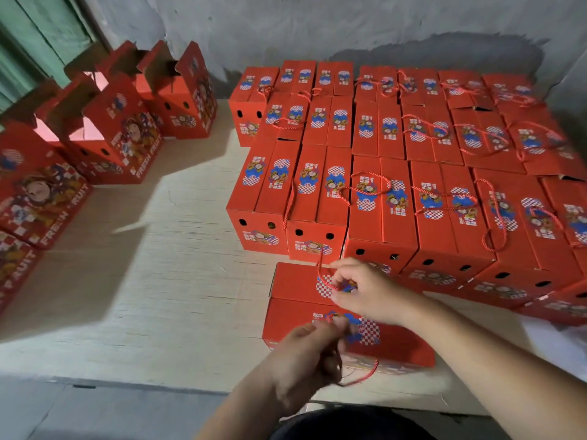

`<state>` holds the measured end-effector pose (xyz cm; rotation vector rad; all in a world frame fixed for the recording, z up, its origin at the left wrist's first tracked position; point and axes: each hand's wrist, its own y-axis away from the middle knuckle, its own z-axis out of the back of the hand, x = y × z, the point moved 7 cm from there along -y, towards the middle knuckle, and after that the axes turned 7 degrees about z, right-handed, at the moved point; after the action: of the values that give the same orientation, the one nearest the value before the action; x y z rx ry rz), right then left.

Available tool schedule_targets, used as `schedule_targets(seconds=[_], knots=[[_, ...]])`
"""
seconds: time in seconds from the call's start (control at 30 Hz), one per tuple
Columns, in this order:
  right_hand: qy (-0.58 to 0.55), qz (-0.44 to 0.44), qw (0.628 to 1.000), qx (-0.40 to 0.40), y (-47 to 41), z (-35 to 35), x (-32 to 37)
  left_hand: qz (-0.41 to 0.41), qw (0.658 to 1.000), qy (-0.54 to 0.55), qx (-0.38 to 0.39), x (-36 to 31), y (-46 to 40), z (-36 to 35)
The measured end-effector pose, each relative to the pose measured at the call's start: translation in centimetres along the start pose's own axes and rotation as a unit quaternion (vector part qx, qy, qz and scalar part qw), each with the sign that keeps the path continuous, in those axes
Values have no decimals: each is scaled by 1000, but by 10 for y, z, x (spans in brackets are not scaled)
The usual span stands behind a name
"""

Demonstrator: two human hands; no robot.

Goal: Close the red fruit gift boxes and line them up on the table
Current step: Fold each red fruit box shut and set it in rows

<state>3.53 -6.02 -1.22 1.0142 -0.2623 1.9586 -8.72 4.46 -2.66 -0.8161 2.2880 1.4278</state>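
Closed red box [317,315] near the counter [158,281] front edge; right hand [365,293] pinches its red cord [324,281], left hand [305,360], blurred, grips the cord's other end, hiding the box's lid centre.

Nearest box [295,289]: red, closed, lying at the front of the counter [178,281], just before the packed block.
Right hand [365,292]: over the box top, fingers [341,269] pinching a red cord [322,279].
Left hand [305,354]: at the box's near edge, curled round the cord's other end; a loop shows below it.
Closed boxes [409,147]: rows side by side, right half of counter, cord handles lying on the lids.
Open boxes [120,128]: upright, flaps raised, in a line along the left.
Wall [317,23]: grey, behind the counter.
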Motion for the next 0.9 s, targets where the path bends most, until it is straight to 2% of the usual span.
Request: schedule_targets(seconds=[0.07, 0.13, 0.2, 0.3, 0.37, 0.43, 0.5, 0.6, 0.67, 0.77, 0.83, 0.9], knots=[[-137, -7, 991, 3, 24, 3, 11, -84, 996, -9, -35, -34, 10, -5], [-250, 3, 968, 28, 46, 2, 32, -155, 982, -89, -68, -67, 24, -8], [-252, 30, 965, 62, 57, -6, 52, -188, 963, -178, -76, -87, 35, -17], [-212, 55, 976, -22, 52, 3, 65, -271, 913, -298, -68, -109, 51, -35], [-283, 25, 954, -97, 45, 15, 64, -321, 884, -331, -80, -125, 65, -33], [-358, -1, 926, -122, 36, 21, 69, -359, 854, -358, -116, -140, 75, -19], [-381, 12, 919, -95, 25, 17, 86, -387, 839, -347, -163, -149, 82, 1], [-450, 30, 889, -79, 8, 5, 119, -432, 839, -236, -232, -136, 87, 31], [-494, 27, 866, -68, -3, -6, 140, -429, 820, -196, -324, -103, 86, 55], [-504, 25, 862, -52, -16, -25, 163, -326, 820, -159, -443, -36, 79, 100], [-503, 44, 863, -20, -24, -38, 175, -286, 809, -216, -466, -7, 75, 122], [-485, 70, 871, 24, -33, -49, 180, -273, 802, -278, -452, 5, 70, 135]])
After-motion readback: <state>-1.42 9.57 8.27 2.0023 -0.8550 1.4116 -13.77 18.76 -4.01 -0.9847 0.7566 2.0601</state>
